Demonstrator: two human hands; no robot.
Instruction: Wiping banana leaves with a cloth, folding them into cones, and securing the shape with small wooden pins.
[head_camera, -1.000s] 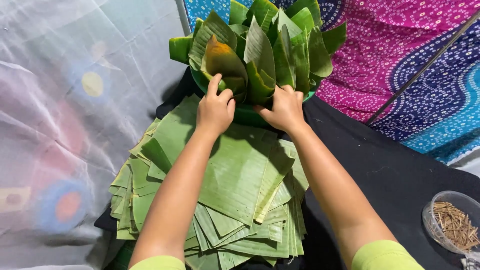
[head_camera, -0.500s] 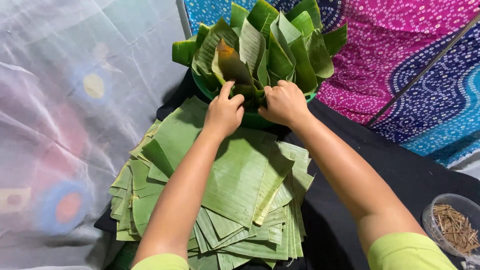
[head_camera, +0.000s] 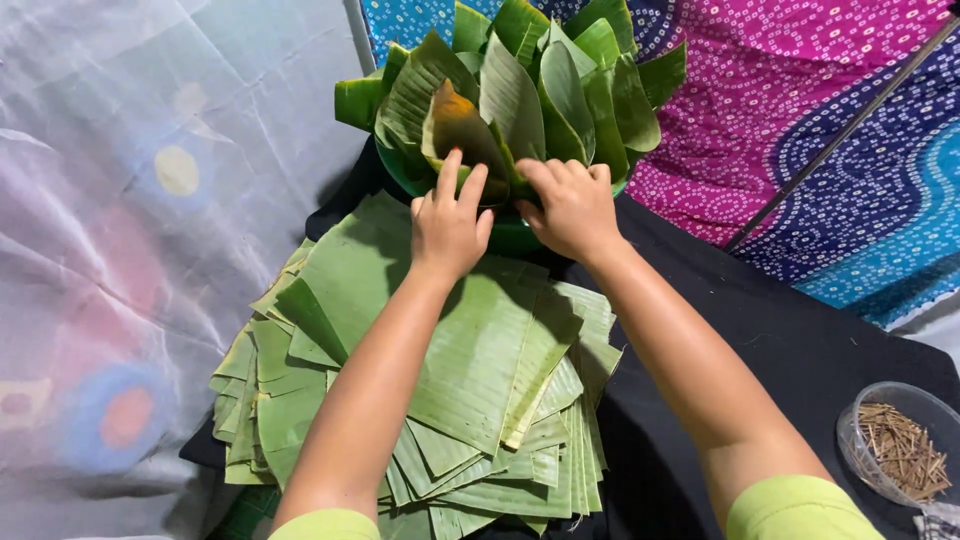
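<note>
A green bowl (head_camera: 515, 236) at the top centre holds several folded banana-leaf cones (head_camera: 545, 85) standing upright. My left hand (head_camera: 448, 225) rests its fingers on a yellowed leaf cone (head_camera: 457, 120) at the bowl's near side. Right beside it, my right hand (head_camera: 568, 205) presses its curled fingers on the same cone's right edge. Below my arms lies a big stack of cut banana-leaf sheets (head_camera: 470, 370).
A black cloth (head_camera: 780, 340) covers the surface under the leaves. A clear plastic container of small wooden sticks (head_camera: 900, 450) sits at the lower right. Patterned pink and blue fabric (head_camera: 830, 110) lies behind; pale printed sheeting (head_camera: 140, 200) covers the left.
Both hands have moved up from the bowl's near rim onto the yellowed leaf cone, and the cone has shifted a little to the right among the others.
</note>
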